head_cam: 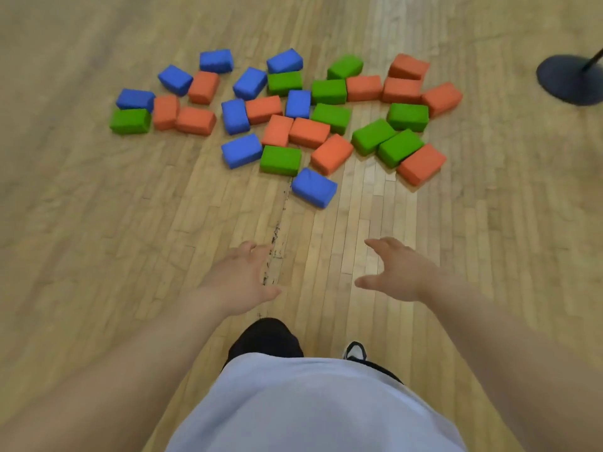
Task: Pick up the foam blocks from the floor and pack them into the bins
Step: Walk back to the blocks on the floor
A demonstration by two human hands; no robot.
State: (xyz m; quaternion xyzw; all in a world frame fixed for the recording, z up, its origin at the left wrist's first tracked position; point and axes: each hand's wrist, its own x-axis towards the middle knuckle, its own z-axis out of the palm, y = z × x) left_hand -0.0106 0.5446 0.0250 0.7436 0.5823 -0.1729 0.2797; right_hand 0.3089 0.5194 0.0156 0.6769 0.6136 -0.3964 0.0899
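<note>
Your left hand [239,282] and right hand [396,272] reached out, fingers spread, holding nothing; the blocks [314,187] looked light and squashy, best gripped across their long sides.

Shirt: my shirt [310,409] is plain pale lavender-blue, smooth cloth.
Trousers: my trouser leg [266,337] is black, rounded at the knee.
Shoe: my shoe [355,351] is white with black trim; blurred.
Hands: my left hand [239,282] and right hand [396,272] are bare, forearms bare too.
</note>
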